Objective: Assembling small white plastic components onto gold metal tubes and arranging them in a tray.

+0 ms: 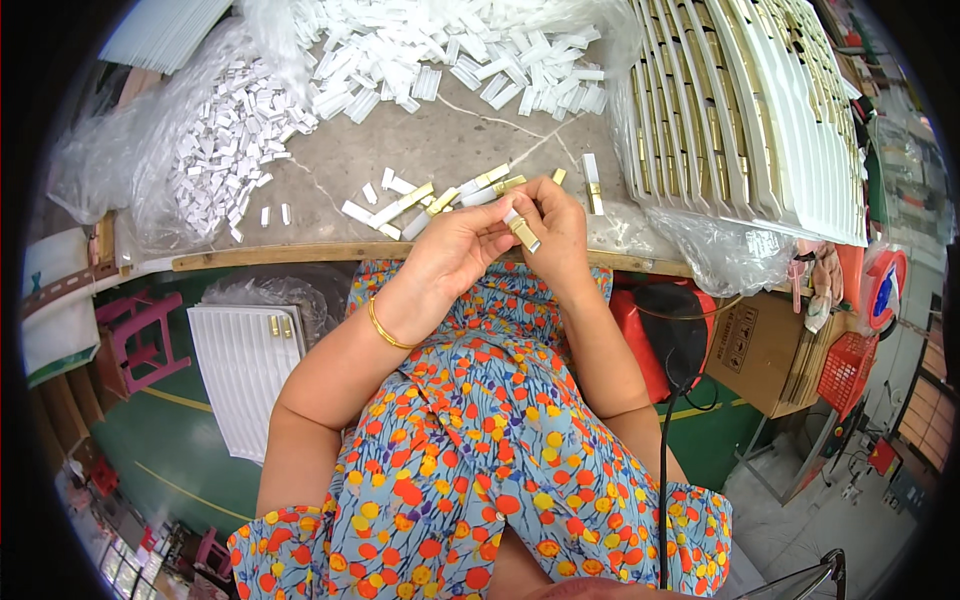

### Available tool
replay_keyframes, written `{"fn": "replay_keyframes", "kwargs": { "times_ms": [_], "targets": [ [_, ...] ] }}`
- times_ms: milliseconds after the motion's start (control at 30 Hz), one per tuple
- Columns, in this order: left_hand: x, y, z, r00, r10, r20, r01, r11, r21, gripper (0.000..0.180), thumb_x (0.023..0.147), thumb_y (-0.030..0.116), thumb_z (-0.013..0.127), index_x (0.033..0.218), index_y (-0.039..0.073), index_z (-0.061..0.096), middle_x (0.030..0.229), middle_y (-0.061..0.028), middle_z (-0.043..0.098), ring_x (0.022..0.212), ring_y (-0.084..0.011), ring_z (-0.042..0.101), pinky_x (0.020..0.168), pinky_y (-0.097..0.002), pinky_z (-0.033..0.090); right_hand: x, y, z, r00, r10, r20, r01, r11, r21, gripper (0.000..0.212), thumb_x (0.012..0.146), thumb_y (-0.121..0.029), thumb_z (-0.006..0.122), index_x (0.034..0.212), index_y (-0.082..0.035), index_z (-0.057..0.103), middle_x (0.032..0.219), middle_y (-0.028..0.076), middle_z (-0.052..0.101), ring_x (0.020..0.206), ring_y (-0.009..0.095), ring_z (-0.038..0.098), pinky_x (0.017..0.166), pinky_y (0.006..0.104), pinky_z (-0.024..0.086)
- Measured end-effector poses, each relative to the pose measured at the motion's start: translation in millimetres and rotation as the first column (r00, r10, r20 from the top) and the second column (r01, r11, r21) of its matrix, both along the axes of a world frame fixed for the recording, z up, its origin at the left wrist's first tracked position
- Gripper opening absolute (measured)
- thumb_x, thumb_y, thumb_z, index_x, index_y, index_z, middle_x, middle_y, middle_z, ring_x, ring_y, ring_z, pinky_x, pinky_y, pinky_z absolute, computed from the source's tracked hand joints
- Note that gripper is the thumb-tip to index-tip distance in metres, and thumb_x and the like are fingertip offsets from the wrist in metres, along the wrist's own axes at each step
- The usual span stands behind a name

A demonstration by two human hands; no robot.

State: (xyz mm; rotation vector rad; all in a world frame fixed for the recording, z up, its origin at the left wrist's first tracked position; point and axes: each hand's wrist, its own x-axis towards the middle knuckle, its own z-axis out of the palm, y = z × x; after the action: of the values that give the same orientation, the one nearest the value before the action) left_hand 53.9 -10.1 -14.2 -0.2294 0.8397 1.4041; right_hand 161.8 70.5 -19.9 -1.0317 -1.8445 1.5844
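Over the table's front edge my two hands meet at a small gold-and-white rectangular tube (523,232). My right hand (560,228) is closed round it, its gold end pointing down toward me. The thumb and fingertips of my left hand (452,248) are pinched at the tube's white upper end; what lies between them is partly hidden. Just beyond and to the left, several similar gold-and-white tubes (408,203) lie loosely in a row. One more tube (593,184) lies to the right of my right hand.
Heaps of clear plastic pieces (440,50) and small white pieces (235,130) cover the far table. Stacked white trays with gold tubes (735,110) stand at the right. Below the table edge are a ribbed white tray (235,370), a pink stool (145,340) and a cardboard box (765,350).
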Motion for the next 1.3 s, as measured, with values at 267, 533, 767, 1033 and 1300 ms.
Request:
{"fn": "replay_keyframes", "kwargs": {
  "times_ms": [267, 533, 767, 1033, 1300],
  "targets": [
    [-4, -3, 9, 0.976, 0.088, -0.197, -0.081, 0.996, 0.046, 0.019, 0.086, 0.014, 0.062, 0.096, -0.001, 0.058, 0.087, -0.0073, 0.062, 0.077, -0.0128, 0.061, 0.066, -0.0218, 0.053, -1, 10, 13, 0.989, -0.023, -0.144, -0.014, 0.969, -0.248, 0.022, 0.092, -0.015, 0.052, 0.103, 0.001, 0.062, 0.084, 0.005, 0.064, 0.069, 0.009, 0.058, 0.062, 0.0228, 0.047],
    [-21, -9, 9, 0.901, 0.184, -0.393, -0.143, 0.981, 0.131, 0.011, 0.087, 0.008, 0.059, 0.092, 0.001, 0.055, 0.097, -0.0156, 0.063, 0.085, -0.0185, 0.063, 0.075, -0.028, 0.054, 11, 18, 34, 0.971, 0.239, 0.021, -0.235, 0.965, -0.118, 0.019, 0.086, -0.014, 0.06, 0.101, -0.001, 0.064, 0.087, 0.002, 0.062, 0.074, 0.008, 0.053, 0.064, 0.022, 0.043],
    [-95, -47, 13, 0.667, 0.327, -0.67, -0.316, 0.938, 0.143, 0.015, 0.088, 0.011, 0.058, 0.098, 0.0, 0.057, 0.098, -0.0172, 0.063, 0.084, -0.0203, 0.064, 0.071, -0.0272, 0.054, 22, 29, 26, 0.959, 0.269, 0.093, -0.277, 0.956, 0.097, 0.012, 0.078, -0.003, 0.066, 0.09, -0.002, 0.067, 0.08, 0.003, 0.058, 0.069, 0.009, 0.049, 0.059, 0.0235, 0.039],
    [-152, -83, 14, 0.539, 0.419, -0.731, -0.452, 0.876, 0.169, 0.016, 0.086, 0.008, 0.061, 0.098, 0.0, 0.056, 0.097, -0.0145, 0.064, 0.08, -0.0174, 0.064, 0.069, -0.0231, 0.052, 7, 19, 21, 0.928, 0.268, 0.259, -0.319, 0.931, 0.18, 0.018, 0.075, -0.006, 0.069, 0.091, -0.001, 0.066, 0.082, 0.005, 0.059, 0.064, 0.012, 0.05, 0.059, 0.0248, 0.042],
    [-165, -111, 8, 0.314, 0.246, -0.917, -0.478, 0.875, 0.072, 0.017, 0.081, 0.006, 0.066, 0.095, 0.0, 0.058, 0.087, -0.0061, 0.063, 0.072, -0.0103, 0.06, 0.063, -0.0201, 0.047, -51, 13, 33, 0.896, 0.341, 0.284, -0.431, 0.817, 0.382, 0.012, 0.075, -0.006, 0.067, 0.087, -0.004, 0.067, 0.081, 0.009, 0.061, 0.069, 0.022, 0.058, 0.062, 0.0306, 0.046]
  ]
}}
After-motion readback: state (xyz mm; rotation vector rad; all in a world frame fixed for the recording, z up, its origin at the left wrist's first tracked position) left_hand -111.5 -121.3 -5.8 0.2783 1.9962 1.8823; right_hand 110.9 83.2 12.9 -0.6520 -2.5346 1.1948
